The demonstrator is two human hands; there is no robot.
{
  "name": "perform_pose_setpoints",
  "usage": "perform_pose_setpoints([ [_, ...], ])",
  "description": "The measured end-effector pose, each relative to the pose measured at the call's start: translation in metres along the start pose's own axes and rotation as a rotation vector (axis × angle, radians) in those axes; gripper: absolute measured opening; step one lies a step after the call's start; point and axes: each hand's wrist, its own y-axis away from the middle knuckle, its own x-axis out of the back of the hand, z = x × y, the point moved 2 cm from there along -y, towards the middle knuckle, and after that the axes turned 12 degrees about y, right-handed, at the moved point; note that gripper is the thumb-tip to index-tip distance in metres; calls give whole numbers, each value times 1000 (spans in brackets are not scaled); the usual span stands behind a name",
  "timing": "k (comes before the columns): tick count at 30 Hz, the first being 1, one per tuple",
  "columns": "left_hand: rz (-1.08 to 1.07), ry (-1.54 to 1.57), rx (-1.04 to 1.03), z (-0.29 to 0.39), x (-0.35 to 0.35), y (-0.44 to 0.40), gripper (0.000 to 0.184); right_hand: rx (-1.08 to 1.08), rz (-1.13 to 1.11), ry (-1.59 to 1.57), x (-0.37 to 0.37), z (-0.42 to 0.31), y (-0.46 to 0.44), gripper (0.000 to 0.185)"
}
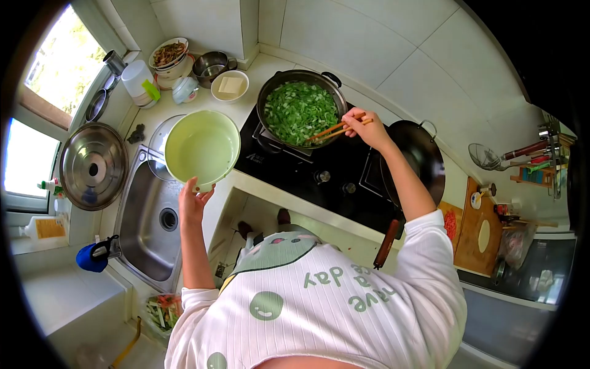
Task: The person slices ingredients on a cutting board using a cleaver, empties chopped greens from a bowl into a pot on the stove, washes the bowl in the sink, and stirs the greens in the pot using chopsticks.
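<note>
"Since you stand closer, what does the left hand have hold of?"

"A pale green bowl, just left of the stove. The fingers are bent against its near rim, parted a little from one another, and its inside faces up. The sink is left of the stove too, below the bowl and beyond it."

"And the right hand?"

"Over the stove, fingers pinched tight on a pair of wooden chopsticks. Their tips are in among the chopped greens."

"Which sit where?"

"In a dark pot at the stove's left end. A dark wok stands at its right end, partly behind the forearm."

"What's farther off?"

"To the left of the stove, a white bowl with a pale block in it, then a metal pot and a stack of dishes, food on the topmost. Off to the right of the stove I see a wooden board and a wire strainer."
</note>
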Motion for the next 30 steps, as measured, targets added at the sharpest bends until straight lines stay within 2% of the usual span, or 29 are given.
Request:
perform_pose_setpoints([
  [1, -3, 4, 9, -1, 2, -1, 38, 0, 0, 0, 2, 10, -5, 23],
  [4, -3, 18, 8, -8, 1, -2, 39, 11, 353, -27, 15, 23, -21, 22],
  [5, 5, 26, -1, -9, 1, -1, 39, 22, 345, -27, 14, 24, -24, 22],
  [7, 12, 29, -9, -11, -2, 3, 39, 3, 576, 24, 12, 21, -22, 20],
  [9, 27, 37, -19, -17, -6, 7, 39, 14, 515, 95, -1, 34, -25, 25],
  [11, 42, 14, 9, -19, -7, 12, 39, 121, 361, 173, -17, 20, -19, 29],
  [13, 90, 39, -14, -20, -7, 19, 38, 170, 396, 331, 0, 13, -20, 27],
  [15, 96, 31, -34, -21, -1, 24, 39, 167, 434, 422, 22, -38, -3, 24],
  [17, 134, 20, -51, -21, 10, 28, 40, 298, 578, 300, 22, -77, 9, 24],
  [20, 127, 56, -75, -12, 28, 41, 43, 420, 578, 73, -18, -117, 11, 24],
  [23, 147, 133, -127, 1, 59, 50, 43, 880, 539, 249, -94, -170, 2, 13],
  [25, 185, 182, -168, 15, 83, 58, 44, 908, 310, 129, -159, -200, -7, 8],
  [27, 228, 154, -201, 33, 112, 65, 45, 843, 145, 244, -231, -237, -16, 12],
  [29, 274, 187, -202, 55, 143, 77, 46, 648, -130, 379, -306, -270, -32, 24],
  [30, 293, 196, -190, 66, 158, 83, 42, 662, -143, 372, -341, -277, -46, 24],
])
